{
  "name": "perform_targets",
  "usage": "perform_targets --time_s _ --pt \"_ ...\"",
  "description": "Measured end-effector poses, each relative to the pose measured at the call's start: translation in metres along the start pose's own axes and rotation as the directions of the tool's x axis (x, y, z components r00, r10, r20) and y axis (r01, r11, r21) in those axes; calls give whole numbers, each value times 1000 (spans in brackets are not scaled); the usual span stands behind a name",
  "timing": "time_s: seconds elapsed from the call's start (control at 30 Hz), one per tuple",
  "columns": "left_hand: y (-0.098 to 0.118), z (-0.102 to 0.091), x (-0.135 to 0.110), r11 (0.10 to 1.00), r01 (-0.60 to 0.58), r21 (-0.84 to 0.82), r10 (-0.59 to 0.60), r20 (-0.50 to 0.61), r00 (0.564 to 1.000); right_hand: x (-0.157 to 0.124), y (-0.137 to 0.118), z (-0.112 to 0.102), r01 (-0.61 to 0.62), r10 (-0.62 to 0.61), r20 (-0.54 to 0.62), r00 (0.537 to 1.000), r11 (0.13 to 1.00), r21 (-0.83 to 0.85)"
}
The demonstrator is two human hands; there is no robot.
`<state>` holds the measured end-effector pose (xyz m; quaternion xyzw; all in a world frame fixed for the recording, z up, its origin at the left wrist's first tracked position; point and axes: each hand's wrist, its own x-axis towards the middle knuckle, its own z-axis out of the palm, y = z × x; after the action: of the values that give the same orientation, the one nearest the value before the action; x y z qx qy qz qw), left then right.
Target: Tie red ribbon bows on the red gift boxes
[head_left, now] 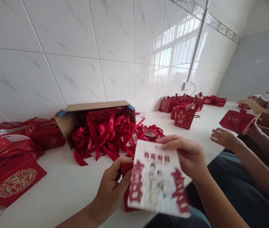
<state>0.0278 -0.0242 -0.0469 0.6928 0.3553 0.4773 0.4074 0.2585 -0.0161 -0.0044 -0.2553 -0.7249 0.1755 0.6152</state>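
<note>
In front of me my right hand pinches the upper right edge of a white card printed with red characters and a drawn couple. My left hand is closed around a red gift box, most of which the card hides. Whether my left fingers also touch the card I cannot tell. Just beyond my hands, red ribbons spill out of a cardboard box lying on its side. Several more ribbons lie loose behind the card.
Red gift boxes crowd the white table on the left. Finished-looking red bags stand by the tiled wall. On the right, a co-worker's hands handle a red box; another person sits farther back.
</note>
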Motion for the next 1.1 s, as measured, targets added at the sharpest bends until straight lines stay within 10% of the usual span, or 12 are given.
perform_targets --time_s 0.27,0.43,0.63,0.9,1.1 --pt "3 4 -3 999 -40 -23 41 60 997 -18 -12 2 -128 88 351 932 987 93" --pt "12 2 -1 995 49 -88 -40 106 994 -27 -9 24 -148 148 186 971 989 -15" --pt "14 -9 6 933 -45 358 55 -19 998 -37 -4 42 -177 179 29 983 982 -67" --pt "7 2 0 975 41 -217 -7 156 988 -40 -5 49 -204 204 12 979 978 -35" --pt "6 3 -1 963 53 -263 -13 153 988 -41 -4 51 -194 193 -15 981 980 -33"
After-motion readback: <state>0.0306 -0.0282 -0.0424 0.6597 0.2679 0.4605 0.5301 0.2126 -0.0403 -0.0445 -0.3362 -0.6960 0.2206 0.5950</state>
